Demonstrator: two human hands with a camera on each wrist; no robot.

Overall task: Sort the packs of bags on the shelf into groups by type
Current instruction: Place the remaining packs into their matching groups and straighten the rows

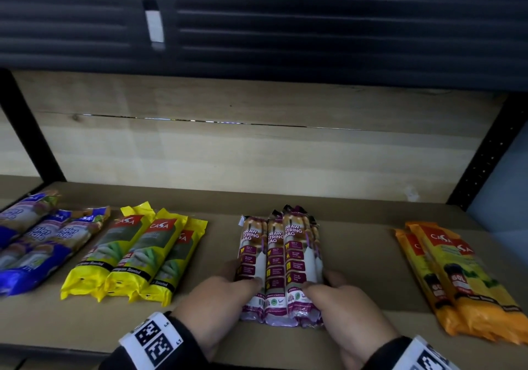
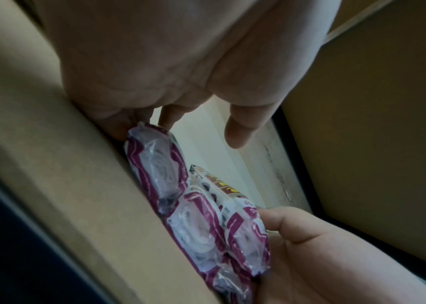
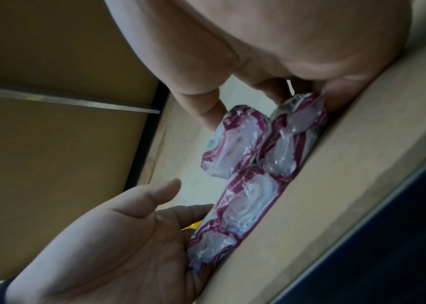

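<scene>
Several purple and white draw string bag packs [image 1: 280, 264] lie bunched lengthwise on the cardboard-lined shelf [image 1: 363, 258], one resting on top of the others. My left hand [image 1: 237, 275] presses flat against the bundle's left side, fingers straight and thumb near the top. My right hand [image 1: 323, 282] holds the right side, thumb on the upper pack and fingers down beside the lower one. In the left wrist view the packs' rolled ends [image 2: 201, 232] face the camera below the left hand [image 2: 170, 123]. The right wrist view shows the same ends [image 3: 248, 197] between the right hand [image 3: 271, 102] and the left palm [image 3: 118, 242].
Blue packs [image 1: 37, 241] lie at the far left, yellow packs [image 1: 134, 255] beside them, orange packs [image 1: 457, 278] at the right. Bare shelf separates the purple bundle from the orange group. Black uprights [image 1: 480, 164] frame the shelf, with a pale wooden backboard [image 1: 257, 146] behind.
</scene>
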